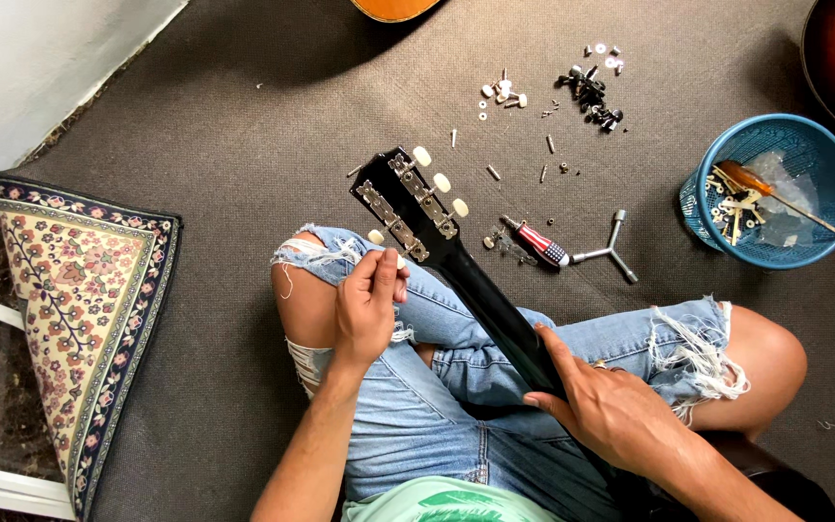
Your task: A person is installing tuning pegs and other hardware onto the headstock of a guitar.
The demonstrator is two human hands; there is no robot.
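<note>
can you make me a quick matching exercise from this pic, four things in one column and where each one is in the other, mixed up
Things:
1. left hand
2. right hand
3. striped-handle screwdriver
4. wooden-handle screwdriver

Places:
A. in the blue basket
B. on the guitar neck, over the lap
C. at a tuning peg beside the headstock
D. on the carpet by the three-way wrench

Pairs: 1-C, 2-B, 3-D, 4-A

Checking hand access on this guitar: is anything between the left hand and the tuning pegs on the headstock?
Nothing visible. The left hand has its fingertips right at the lowest peg on the near side of the headstock. The right hand grips the neck lower down.
</note>
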